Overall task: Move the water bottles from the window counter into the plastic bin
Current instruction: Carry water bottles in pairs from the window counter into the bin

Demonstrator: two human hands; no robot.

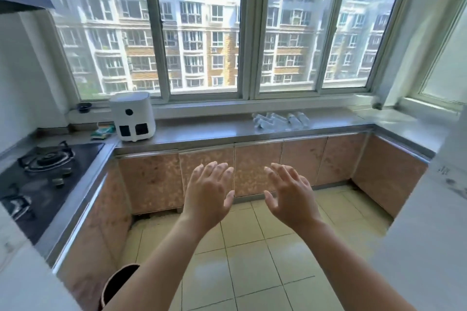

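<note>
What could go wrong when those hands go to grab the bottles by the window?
The water bottles lie on their sides in a loose pile on the window counter, so one might roll off when another is pulled. Both the left hand and right hand are open and empty; grabbing several clear bottles at once could mean a drop.

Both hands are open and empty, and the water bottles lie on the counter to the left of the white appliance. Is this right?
Not quite. The head view shows the water bottles lying to the right of the white appliance. The left hand and right hand are indeed open and empty.
</note>
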